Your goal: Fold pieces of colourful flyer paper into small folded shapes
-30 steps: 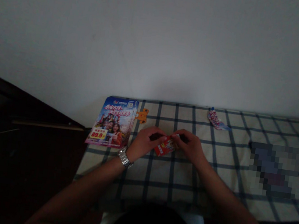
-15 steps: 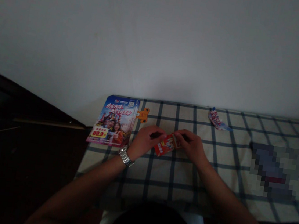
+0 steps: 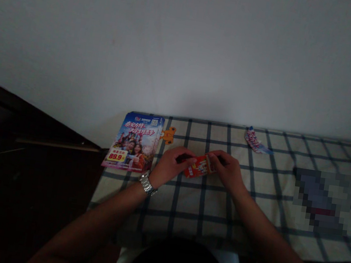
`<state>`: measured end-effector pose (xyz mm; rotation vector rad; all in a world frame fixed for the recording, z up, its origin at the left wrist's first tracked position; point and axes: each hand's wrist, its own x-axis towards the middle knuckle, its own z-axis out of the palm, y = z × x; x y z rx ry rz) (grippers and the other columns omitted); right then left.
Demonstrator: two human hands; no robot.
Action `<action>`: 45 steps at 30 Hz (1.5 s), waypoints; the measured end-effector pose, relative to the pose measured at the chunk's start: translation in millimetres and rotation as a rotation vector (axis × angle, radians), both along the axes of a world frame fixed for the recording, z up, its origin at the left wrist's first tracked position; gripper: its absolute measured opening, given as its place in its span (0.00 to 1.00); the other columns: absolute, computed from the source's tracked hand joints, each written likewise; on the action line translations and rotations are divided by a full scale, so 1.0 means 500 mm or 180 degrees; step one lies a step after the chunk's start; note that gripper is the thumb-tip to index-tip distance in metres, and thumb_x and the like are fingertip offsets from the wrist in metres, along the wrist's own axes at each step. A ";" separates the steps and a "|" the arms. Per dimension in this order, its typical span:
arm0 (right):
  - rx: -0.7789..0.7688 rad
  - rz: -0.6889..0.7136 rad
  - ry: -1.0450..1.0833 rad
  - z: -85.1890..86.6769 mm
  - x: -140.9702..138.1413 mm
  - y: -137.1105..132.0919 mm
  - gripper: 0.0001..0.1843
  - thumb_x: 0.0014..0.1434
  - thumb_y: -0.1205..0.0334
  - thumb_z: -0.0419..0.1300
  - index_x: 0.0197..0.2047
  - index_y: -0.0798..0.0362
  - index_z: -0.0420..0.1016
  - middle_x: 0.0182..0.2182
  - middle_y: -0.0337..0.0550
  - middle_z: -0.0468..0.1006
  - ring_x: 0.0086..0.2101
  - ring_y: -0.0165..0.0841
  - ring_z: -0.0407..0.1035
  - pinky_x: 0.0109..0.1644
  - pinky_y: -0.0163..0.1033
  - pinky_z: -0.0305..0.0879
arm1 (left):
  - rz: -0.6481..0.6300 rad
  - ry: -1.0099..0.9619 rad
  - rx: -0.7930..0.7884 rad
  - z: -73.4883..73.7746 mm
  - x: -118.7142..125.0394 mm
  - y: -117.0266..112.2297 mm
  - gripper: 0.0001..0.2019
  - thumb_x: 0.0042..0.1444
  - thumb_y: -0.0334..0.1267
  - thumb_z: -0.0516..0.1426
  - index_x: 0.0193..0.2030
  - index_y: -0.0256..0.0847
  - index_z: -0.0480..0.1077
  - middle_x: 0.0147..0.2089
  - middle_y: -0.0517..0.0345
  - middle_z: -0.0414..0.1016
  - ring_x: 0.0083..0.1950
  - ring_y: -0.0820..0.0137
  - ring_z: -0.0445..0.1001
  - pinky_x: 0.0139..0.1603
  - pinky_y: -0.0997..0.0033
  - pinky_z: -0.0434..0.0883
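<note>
A small red printed paper (image 3: 199, 167) is held between both hands just above a checked cloth (image 3: 204, 205). My left hand (image 3: 170, 165), with a metal watch at the wrist, pinches the paper's left end. My right hand (image 3: 227, 170) pinches its right end, fingers curled over the top edge. Both hands are closed on the paper. It lies nearly flat, tilted slightly up to the right.
A stack of colourful flyers (image 3: 135, 142) lies at the cloth's left edge, with a small orange bear shape (image 3: 167, 134) beside it. A folded blue-and-red paper piece (image 3: 254, 141) sits near the wall. A blurred patch (image 3: 321, 200) lies to the right. Dark furniture (image 3: 11, 160) stands left.
The red paper has been raised a little and turned flatter between the hands; the right hand's fingers shifted along its top edge. The arms stay in place.
</note>
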<state>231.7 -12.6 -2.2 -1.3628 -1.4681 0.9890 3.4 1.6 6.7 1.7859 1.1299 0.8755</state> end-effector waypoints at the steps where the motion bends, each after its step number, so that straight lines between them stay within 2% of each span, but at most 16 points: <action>1: -0.0004 -0.0029 0.0044 -0.001 0.002 0.001 0.16 0.64 0.46 0.63 0.38 0.50 0.82 0.33 0.42 0.83 0.34 0.37 0.77 0.38 0.40 0.73 | 0.0003 0.0016 0.0028 0.000 -0.001 0.000 0.09 0.64 0.44 0.62 0.44 0.43 0.78 0.40 0.58 0.81 0.40 0.69 0.79 0.41 0.70 0.74; 9: 0.0019 -0.0110 0.0180 0.003 0.002 0.001 0.17 0.62 0.45 0.64 0.38 0.50 0.82 0.33 0.42 0.84 0.34 0.37 0.77 0.37 0.40 0.74 | 0.0101 0.0115 0.0292 0.008 -0.002 -0.002 0.06 0.64 0.40 0.61 0.42 0.42 0.78 0.39 0.58 0.79 0.41 0.68 0.78 0.43 0.69 0.73; 16: 0.0003 0.0054 0.0223 0.017 -0.002 -0.003 0.17 0.62 0.44 0.65 0.39 0.49 0.82 0.35 0.43 0.83 0.35 0.38 0.77 0.39 0.41 0.75 | 0.0159 0.0144 0.0332 0.011 -0.004 -0.002 0.06 0.65 0.41 0.60 0.41 0.42 0.77 0.38 0.57 0.78 0.40 0.68 0.77 0.42 0.69 0.73; 20: 0.0044 0.0117 0.0187 0.017 -0.003 -0.003 0.18 0.59 0.43 0.68 0.41 0.49 0.82 0.31 0.42 0.81 0.31 0.35 0.73 0.34 0.40 0.71 | 0.0118 0.0160 0.0340 0.015 -0.004 -0.002 0.06 0.64 0.40 0.60 0.41 0.43 0.77 0.38 0.58 0.78 0.40 0.68 0.77 0.41 0.69 0.72; 23: 0.0120 0.0197 0.0052 0.018 -0.003 -0.004 0.18 0.57 0.43 0.69 0.42 0.49 0.82 0.32 0.42 0.81 0.31 0.35 0.72 0.33 0.39 0.69 | 0.0045 0.0169 0.0388 0.018 -0.003 -0.005 0.05 0.64 0.39 0.61 0.40 0.43 0.77 0.38 0.58 0.78 0.40 0.69 0.76 0.41 0.69 0.71; 26: 0.0056 0.0391 -0.0106 0.019 -0.002 -0.007 0.17 0.58 0.44 0.69 0.42 0.48 0.82 0.35 0.43 0.83 0.31 0.35 0.72 0.31 0.39 0.67 | -0.0035 0.0138 0.0400 0.020 0.000 -0.009 0.05 0.64 0.39 0.61 0.40 0.43 0.77 0.37 0.58 0.78 0.39 0.69 0.76 0.41 0.69 0.70; 29: 0.0019 0.0485 -0.0212 0.018 -0.003 -0.009 0.17 0.60 0.44 0.66 0.40 0.49 0.82 0.32 0.42 0.82 0.28 0.34 0.70 0.28 0.38 0.63 | -0.0046 0.0128 0.0326 0.021 0.002 -0.012 0.05 0.64 0.40 0.61 0.39 0.42 0.77 0.38 0.58 0.78 0.39 0.69 0.76 0.42 0.69 0.70; 35: 0.0079 0.0277 -0.0312 0.012 -0.006 -0.008 0.17 0.61 0.43 0.65 0.38 0.50 0.82 0.30 0.42 0.81 0.24 0.31 0.64 0.26 0.37 0.59 | 0.0008 0.0013 0.0169 0.015 0.002 -0.010 0.07 0.64 0.42 0.61 0.42 0.42 0.77 0.39 0.58 0.79 0.40 0.69 0.76 0.43 0.70 0.71; 45: 0.0123 0.0186 -0.0249 0.011 -0.005 -0.007 0.17 0.62 0.44 0.64 0.38 0.49 0.81 0.32 0.42 0.82 0.28 0.35 0.70 0.29 0.38 0.64 | 0.0075 -0.0074 0.0123 0.015 -0.002 -0.004 0.11 0.66 0.44 0.59 0.38 0.41 0.77 0.35 0.59 0.77 0.35 0.71 0.74 0.38 0.72 0.70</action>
